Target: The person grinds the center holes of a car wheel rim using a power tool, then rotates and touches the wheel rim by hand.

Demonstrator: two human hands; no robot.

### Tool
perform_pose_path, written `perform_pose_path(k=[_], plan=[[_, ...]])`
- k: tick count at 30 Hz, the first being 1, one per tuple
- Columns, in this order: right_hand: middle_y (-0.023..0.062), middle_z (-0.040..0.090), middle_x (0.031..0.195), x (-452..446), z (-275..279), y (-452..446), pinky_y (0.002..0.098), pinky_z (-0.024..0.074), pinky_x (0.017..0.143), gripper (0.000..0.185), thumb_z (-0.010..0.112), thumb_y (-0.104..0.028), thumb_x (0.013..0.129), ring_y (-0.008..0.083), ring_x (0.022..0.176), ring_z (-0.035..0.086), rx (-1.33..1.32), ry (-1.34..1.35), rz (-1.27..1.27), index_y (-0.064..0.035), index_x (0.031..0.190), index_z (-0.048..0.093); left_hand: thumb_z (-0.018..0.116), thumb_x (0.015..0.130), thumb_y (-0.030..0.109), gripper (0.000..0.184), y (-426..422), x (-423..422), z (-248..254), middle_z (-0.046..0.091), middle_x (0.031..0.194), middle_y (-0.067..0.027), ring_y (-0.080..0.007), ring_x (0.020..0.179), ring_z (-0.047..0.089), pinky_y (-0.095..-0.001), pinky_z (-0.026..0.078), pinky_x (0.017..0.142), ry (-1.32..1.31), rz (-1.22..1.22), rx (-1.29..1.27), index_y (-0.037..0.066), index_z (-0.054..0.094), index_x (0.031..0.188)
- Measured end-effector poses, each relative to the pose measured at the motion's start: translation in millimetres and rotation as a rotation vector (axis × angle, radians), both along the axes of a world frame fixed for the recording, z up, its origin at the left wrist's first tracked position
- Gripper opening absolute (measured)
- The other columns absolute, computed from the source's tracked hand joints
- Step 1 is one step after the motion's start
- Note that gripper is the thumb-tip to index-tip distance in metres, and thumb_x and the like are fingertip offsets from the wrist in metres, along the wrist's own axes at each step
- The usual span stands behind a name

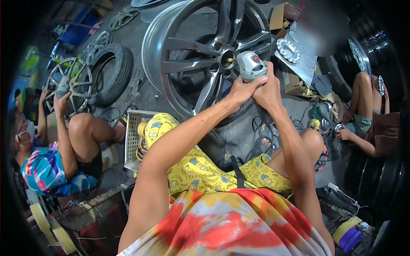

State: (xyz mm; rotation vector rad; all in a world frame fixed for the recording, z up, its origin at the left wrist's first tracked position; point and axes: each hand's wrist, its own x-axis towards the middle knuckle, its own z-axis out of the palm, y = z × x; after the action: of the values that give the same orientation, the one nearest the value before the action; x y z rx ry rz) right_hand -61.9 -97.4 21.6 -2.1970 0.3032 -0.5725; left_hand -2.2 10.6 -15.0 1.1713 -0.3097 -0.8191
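Observation:
Both my hands close around an angle grinder (251,65), with its grey head and red button facing up. My left hand (243,91) wraps its near left side, and my right hand (268,89) grips the right side, the thumbs close together. A small yellow tip sticks out left of the head, over the hub of a large grey alloy wheel (192,65). This wheel stands tilted before me, its spoked face toward my hands. I cannot tell whether the tip touches it. My hands hide most of the grinder's body.
A person at left holds a tool at a spoked wheel (80,81) beside a black tire (115,77). Another person's hand (343,133) is at right. A plastic basket (131,138) stands by my left knee; cardboard boxes (294,85) and cables lie at right.

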Motion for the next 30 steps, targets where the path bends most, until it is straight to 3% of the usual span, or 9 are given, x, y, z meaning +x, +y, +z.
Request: perform_pose_path(k=[7, 10, 15, 20, 25, 30], plan=[[0.0314, 0.071, 0.101, 6, 5, 7, 0.0508, 0.0554, 0.082, 0.058, 0.077, -0.013, 0.079, 0.0502, 0.101, 0.069, -0.080, -0.011, -0.013, -0.0031, 0.127, 0.047, 0.079, 0.089, 0.047, 0.069, 4, 4, -3, 0.067, 0.125, -0.0084, -0.0174, 0.116, 0.063, -0.0341, 0.047, 0.103, -0.006, 0.006, -0.051, 0.002, 0.057, 0.136], [0.0313, 0.071, 0.102, 3, 1, 5, 0.0513, 0.0549, 0.083, 0.058, 0.077, -0.014, 0.079, 0.0504, 0.100, 0.069, -0.003, 0.080, 0.009, -0.0035, 0.127, 0.046, 0.081, 0.087, 0.044, 0.068, 9, -4, 10, 0.069, 0.123, -0.0105, -0.0186, 0.114, 0.065, -0.0330, 0.049, 0.100, 0.024, 0.078, 0.012, 0.001, 0.059, 0.135], [0.0308, 0.071, 0.100, 0, 8, 6, 0.0519, 0.0540, 0.084, 0.057, 0.077, -0.015, 0.079, 0.0505, 0.099, 0.069, 0.046, 0.142, -0.029, -0.0045, 0.126, 0.046, 0.079, 0.088, 0.048, 0.067, 15, -2, 35, 0.069, 0.121, -0.0084, -0.0177, 0.111, 0.065, -0.0344, 0.051, 0.097, 0.024, -0.025, 0.174, 0.004, 0.059, 0.135], [0.0297, 0.071, 0.099, -4, 29, 9, 0.0513, 0.0541, 0.082, 0.060, 0.078, -0.015, 0.078, 0.0496, 0.098, 0.069, -0.074, 0.125, -0.062, -0.0037, 0.127, 0.046, 0.077, 0.089, 0.049, 0.067, 1, -1, 15, 0.068, 0.123, -0.0073, -0.0166, 0.113, 0.063, -0.0341, 0.049, 0.098, 0.042, -0.016, 0.042, 0.005, 0.059, 0.136], [0.0315, 0.071, 0.094, -1, 41, 14, 0.0530, 0.0531, 0.078, 0.063, 0.080, -0.015, 0.078, 0.0525, 0.094, 0.068, -0.185, 0.050, -0.058, -0.0027, 0.130, 0.047, 0.075, 0.090, 0.051, 0.069, 9, -3, 29, 0.065, 0.127, -0.0076, -0.0169, 0.116, 0.061, -0.0348, 0.047, 0.101, 0.040, -0.059, -0.088, 0.005, 0.057, 0.137], [0.0336, 0.070, 0.094, 1, 66, 29, 0.0592, 0.0525, 0.081, 0.055, 0.072, -0.024, 0.081, 0.0549, 0.093, 0.067, -0.217, 0.298, -0.079, -0.0024, 0.125, 0.046, 0.068, 0.091, 0.058, 0.077, 26, -5, 47, 0.062, 0.131, -0.0114, -0.0208, 0.118, 0.062, -0.0380, 0.049, 0.101, 0.133, -0.074, -0.034, 0.003, 0.051, 0.142]])
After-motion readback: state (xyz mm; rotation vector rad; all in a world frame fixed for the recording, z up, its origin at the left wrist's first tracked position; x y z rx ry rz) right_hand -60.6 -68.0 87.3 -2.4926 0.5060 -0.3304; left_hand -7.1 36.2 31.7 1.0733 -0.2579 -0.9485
